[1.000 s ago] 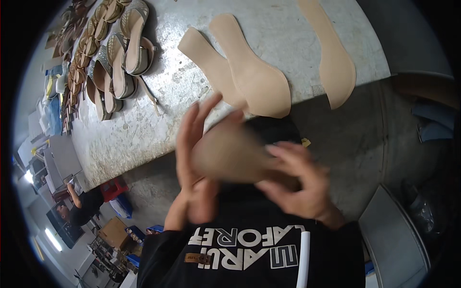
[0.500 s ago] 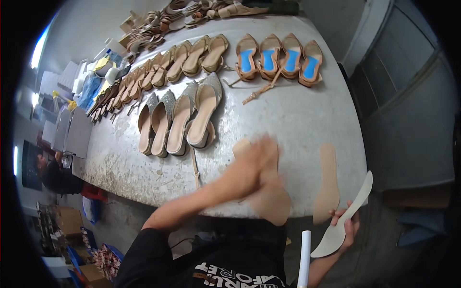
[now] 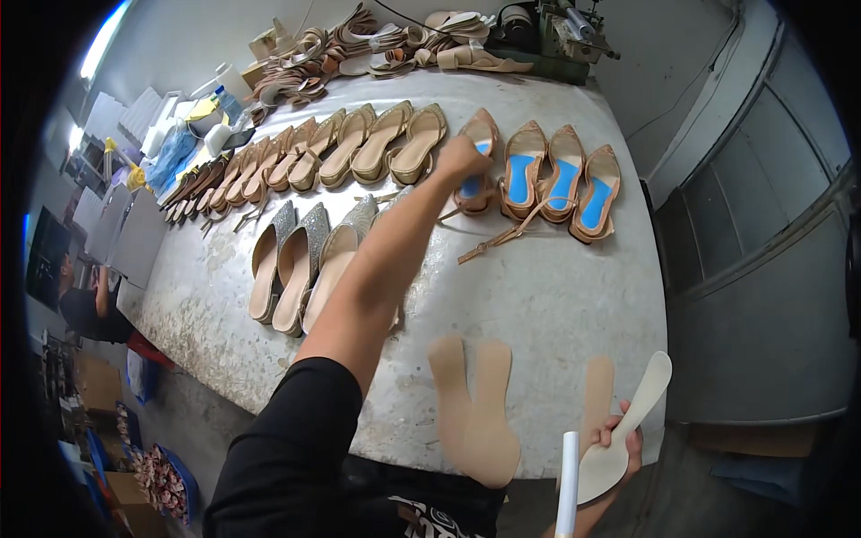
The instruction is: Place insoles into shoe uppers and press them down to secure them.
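Observation:
My left hand [image 3: 464, 161] reaches far across the table and is closed on a tan pointed shoe [image 3: 480, 130] with a blue pad inside. The thumb and fingertips are partly hidden against the shoe. At the near right edge of the table, my right hand [image 3: 632, 453] grips a cream insole [image 3: 607, 462] whose narrow end points up and away. Beside it lies a single tan insole sheet [image 3: 599, 386], partly covered by that hand. Two more tan insole sheets [image 3: 491, 421] overlap to the left, near the table's front edge.
Tan shoes with blue pads [image 3: 562, 170] stand right of my left hand. Silver-grey heeled shoes [image 3: 291, 269] sit under and beside my left forearm. Behind runs a row of gold-tan shoes [image 3: 350, 148]. Piled shoe parts [image 3: 314, 58] and a machine [image 3: 574, 36] occupy the far edge.
My left hand has moved from the tan insole sheets near the front edge to the leftmost blue-padded shoe. The right hand keeps the cream insole, now lower and further left. The view has tilted up.

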Tool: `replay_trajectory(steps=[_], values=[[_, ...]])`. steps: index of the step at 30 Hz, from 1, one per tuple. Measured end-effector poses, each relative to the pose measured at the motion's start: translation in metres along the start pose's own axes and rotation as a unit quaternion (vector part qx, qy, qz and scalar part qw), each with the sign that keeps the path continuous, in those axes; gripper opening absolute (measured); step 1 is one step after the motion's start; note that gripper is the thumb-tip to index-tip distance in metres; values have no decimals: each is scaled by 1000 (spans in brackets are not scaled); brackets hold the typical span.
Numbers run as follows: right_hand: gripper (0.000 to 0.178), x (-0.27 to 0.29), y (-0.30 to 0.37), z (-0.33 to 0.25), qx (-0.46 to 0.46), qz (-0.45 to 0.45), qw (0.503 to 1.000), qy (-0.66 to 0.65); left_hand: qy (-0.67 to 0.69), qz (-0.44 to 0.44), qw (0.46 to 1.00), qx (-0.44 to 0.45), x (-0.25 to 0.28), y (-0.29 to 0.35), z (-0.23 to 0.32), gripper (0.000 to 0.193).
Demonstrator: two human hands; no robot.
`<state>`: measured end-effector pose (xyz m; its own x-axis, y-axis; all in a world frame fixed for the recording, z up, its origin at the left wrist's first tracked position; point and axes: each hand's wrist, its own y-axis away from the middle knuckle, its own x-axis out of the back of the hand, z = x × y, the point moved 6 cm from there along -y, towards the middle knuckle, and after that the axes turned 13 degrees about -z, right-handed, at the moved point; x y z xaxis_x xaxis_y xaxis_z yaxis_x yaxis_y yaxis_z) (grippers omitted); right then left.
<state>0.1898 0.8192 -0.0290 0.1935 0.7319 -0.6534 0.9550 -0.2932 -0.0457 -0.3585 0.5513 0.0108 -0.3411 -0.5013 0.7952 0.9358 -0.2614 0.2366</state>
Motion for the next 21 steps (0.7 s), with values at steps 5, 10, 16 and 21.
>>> replay_trajectory(steps=[5,10,16,21], values=[[60,-2,1,0,-2,-17,1000,-8,754,-227,583,-200,22,130,15,56],[56,-4,1,0,-8,-51,996,-69,821,-417,280,-271,-29,333,29,74],[53,-16,1,2,-18,-61,994,-89,840,-388,309,-221,-72,410,21,72],[52,-22,-1,-1,-7,-63,994,-88,821,-390,367,-201,-79,423,21,68]])
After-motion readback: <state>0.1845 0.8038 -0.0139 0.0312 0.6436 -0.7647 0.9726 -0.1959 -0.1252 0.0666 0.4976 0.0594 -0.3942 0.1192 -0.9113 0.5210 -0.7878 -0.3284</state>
